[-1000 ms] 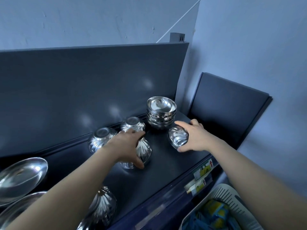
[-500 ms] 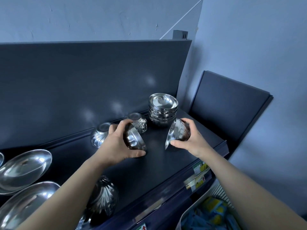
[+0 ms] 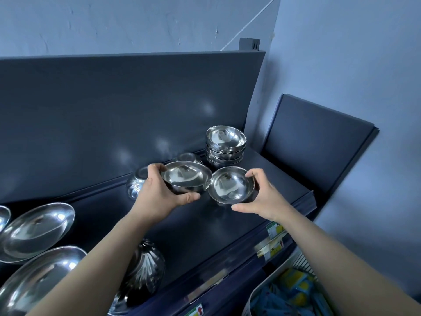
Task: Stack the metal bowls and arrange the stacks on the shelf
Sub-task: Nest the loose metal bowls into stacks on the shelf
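Observation:
My left hand (image 3: 159, 197) grips a shiny metal bowl (image 3: 185, 176) held mouth up above the dark shelf (image 3: 205, 236). My right hand (image 3: 262, 197) grips a second metal bowl (image 3: 230, 188), also mouth up, its rim touching the first. Behind them a stack of several bowls (image 3: 225, 144) stands at the back right of the shelf. Two fluted bowls lie upside down at the back: one (image 3: 135, 185) behind my left hand, another (image 3: 188, 156) mostly hidden by the held bowl. A third fluted bowl (image 3: 145, 270) lies near the front edge under my left forearm.
Large oval metal dishes (image 3: 38, 231) lean at the left end of the shelf. A dark back panel (image 3: 114, 110) rises behind it, and a lower dark panel (image 3: 319, 144) stands at the right. A white basket of coloured packets (image 3: 291, 293) sits below at the right.
Both hands lifted their bowls off the shelf, turned them from upside down and tilted to mouth up, and brought them together until the rims touch.

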Demonstrator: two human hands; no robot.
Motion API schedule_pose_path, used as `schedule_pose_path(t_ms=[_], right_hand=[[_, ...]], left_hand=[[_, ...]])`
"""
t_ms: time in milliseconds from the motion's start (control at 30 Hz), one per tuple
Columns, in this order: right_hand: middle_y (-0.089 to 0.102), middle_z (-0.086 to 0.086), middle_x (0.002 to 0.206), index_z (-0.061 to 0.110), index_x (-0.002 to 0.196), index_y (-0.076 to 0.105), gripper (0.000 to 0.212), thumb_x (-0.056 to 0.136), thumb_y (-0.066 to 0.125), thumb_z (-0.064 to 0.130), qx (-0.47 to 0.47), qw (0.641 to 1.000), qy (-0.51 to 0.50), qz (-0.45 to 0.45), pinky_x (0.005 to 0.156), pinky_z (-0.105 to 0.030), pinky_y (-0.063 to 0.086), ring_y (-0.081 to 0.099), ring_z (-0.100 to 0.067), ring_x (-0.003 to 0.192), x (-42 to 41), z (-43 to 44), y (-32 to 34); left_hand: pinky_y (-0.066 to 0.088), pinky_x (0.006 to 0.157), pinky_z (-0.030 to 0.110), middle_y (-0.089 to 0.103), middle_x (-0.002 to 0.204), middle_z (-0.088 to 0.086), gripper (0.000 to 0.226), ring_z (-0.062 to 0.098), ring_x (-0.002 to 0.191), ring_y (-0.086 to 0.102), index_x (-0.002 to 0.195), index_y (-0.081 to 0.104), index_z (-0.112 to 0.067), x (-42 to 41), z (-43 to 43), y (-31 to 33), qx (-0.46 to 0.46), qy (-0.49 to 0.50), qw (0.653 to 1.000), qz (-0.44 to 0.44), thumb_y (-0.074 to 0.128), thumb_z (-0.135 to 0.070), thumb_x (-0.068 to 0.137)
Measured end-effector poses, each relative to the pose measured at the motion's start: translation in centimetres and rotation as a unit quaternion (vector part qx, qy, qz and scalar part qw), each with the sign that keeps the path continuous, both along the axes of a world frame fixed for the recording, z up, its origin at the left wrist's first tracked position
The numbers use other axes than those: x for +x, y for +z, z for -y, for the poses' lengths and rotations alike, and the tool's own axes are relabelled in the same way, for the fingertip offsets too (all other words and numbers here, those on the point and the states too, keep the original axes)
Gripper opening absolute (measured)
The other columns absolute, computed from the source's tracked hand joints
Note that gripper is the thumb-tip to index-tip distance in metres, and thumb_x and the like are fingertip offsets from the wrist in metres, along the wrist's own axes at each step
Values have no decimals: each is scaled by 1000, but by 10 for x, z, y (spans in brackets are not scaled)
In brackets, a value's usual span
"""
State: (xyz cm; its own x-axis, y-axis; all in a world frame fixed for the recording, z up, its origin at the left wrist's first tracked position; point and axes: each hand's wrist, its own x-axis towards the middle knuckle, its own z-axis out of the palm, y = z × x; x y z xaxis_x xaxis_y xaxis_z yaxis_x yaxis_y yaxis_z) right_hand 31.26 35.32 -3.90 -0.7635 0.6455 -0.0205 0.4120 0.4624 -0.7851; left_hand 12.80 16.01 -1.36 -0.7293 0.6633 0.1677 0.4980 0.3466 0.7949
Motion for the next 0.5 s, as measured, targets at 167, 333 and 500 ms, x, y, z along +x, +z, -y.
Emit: schedule_pose_path(t_ms=[167, 333, 500], right_hand=[[44, 17, 126, 36, 134, 32, 96, 59, 91, 36, 19, 1000, 10, 0, 92, -22, 31, 43, -5, 119, 3, -1, 4], [45, 17, 125, 30, 142, 34, 102, 58, 92, 35, 47, 999, 20, 20, 92, -20, 33, 44, -4, 116, 4, -2, 11], [42, 13, 141, 31, 147, 31, 111, 53, 89, 50, 23, 998, 13, 54, 105, -26, 35, 40, -6, 129, 8, -7, 10]], left_hand=[[39, 86, 11, 57, 114, -18, 99, -6, 104, 54, 126, 31, -26, 16, -21, 7, 56, -59, 996, 21, 91, -43, 50], [47, 90, 21, 63, 108, -15, 78, -3, 101, 58, 112, 49, -30, 32, -49, 3, 62, -120, 991, 2, 93, -39, 48], [46, 100, 37, 57, 119, -12, 90, 5, 114, 53, 122, 42, -32, 38, -63, -17, 29, -145, 989, 30, 90, -47, 47]])
